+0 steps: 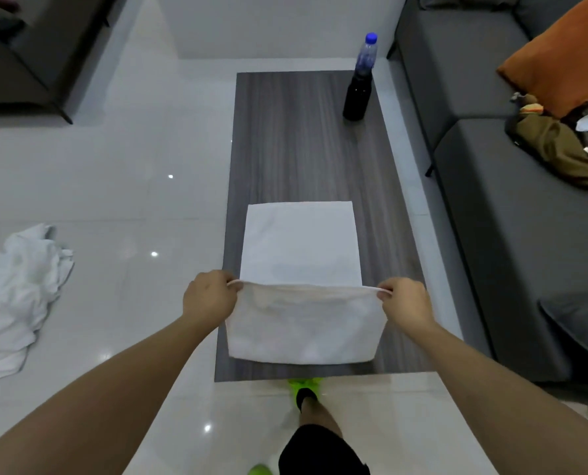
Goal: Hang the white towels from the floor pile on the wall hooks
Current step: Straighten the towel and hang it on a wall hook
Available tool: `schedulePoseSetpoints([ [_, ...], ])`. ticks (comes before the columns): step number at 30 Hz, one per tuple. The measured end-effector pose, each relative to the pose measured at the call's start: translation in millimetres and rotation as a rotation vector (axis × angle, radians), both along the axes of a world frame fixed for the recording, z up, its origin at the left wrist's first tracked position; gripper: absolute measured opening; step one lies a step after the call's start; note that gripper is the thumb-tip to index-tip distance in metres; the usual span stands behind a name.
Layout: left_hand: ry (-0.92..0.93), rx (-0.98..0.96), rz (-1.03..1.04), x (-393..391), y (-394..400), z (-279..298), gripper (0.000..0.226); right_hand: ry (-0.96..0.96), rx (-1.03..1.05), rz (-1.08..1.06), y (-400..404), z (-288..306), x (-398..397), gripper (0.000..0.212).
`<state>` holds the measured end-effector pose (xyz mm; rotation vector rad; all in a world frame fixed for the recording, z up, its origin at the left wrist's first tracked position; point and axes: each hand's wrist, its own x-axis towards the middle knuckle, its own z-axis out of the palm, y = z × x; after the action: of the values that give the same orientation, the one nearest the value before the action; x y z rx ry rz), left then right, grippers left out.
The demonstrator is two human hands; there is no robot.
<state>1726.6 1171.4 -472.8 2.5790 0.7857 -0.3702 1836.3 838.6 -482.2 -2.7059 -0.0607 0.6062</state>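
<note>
Left hand [210, 296] and right hand [405, 301] each pinch a corner of white cloth towel [303, 279], which lies at near end of grey wood-grain table [285, 138], near edge lifted. Crumpled white towel pile [15, 296] waits on glossy tiled floor [114, 200], well left of table. Risks: light corner pinch may slip, fold skews; no wall hooks visible.

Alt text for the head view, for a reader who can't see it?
Both hands, left hand and right hand, pinch the near corners of a white towel lying on a grey wooden table, folding it. A pile of white towels lies on the floor left; two bottles stand at the table's far end.
</note>
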Motion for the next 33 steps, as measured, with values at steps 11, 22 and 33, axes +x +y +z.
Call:
schedulePoseSetpoints([
  [11,-0.048,0.106,0.147,193,50,-4,0.025,-0.107,0.017,0.036,70,-14,219,0.019],
  [22,0.233,-0.107,0.146,137,12,-130,0.039,0.255,0.026,0.026,70,-134,138,0.036],
  [33,0.209,0.01,0.277,49,-51,-211,0.072,0.048,-0.169,-0.135,63,-212,26,0.058],
])
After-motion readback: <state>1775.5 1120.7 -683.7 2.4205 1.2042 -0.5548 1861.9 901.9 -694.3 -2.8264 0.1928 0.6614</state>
